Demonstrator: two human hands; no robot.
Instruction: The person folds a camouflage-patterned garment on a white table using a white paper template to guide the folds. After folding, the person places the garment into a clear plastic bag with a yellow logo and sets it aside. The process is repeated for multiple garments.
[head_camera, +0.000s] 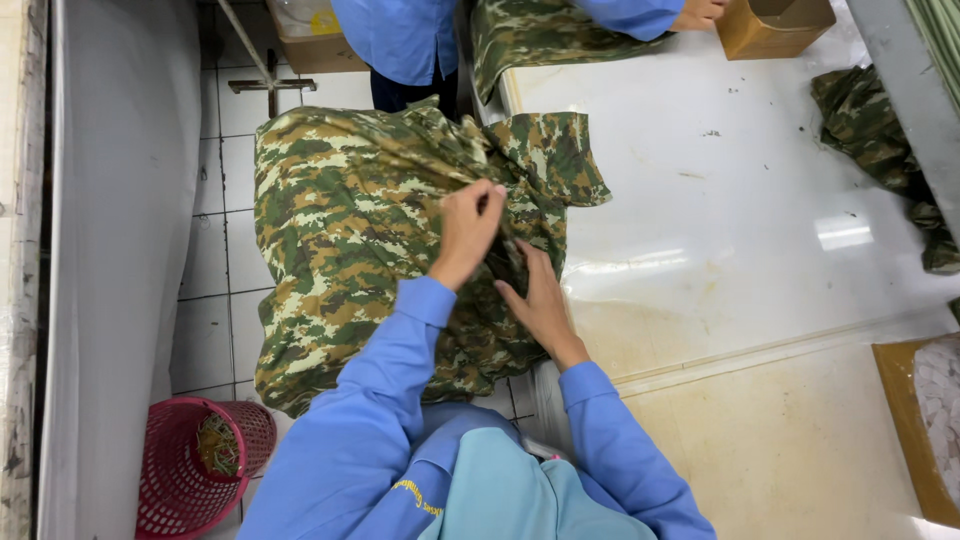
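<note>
Seen from the head camera looking down, a person in long blue sleeves handles a camouflage garment (340, 230) of green, brown and cream patches. Most of the garment hangs off the left edge of a white glossy worktop (740, 200), draping down over the tiled floor (215, 270), while one sleeve-like part lies flat on the worktop's near-left corner. The left hand (468, 228) is raised over the middle of the garment, its fingers (490, 195) curled and pressed together, pinching a gathered fold of the cloth. The right hand (535, 300) lies just beside it, lower and against the worktop's edge, with its fingers (512, 268) pushed into the fabric; whether they pinch it or only press on it cannot be told. The two hands are near each other, almost touching. On the floor at lower left stands a pink plastic basket (180, 480) holding scraps. At the top, another person in a blue shirt (400, 35) stands at the worktop with a second camouflage piece (540, 35), beside a brown cardboard box (775, 25). More camouflage cloth (880, 140) lies along the right edge, and a brown tray (900, 430) sits at lower right.
</note>
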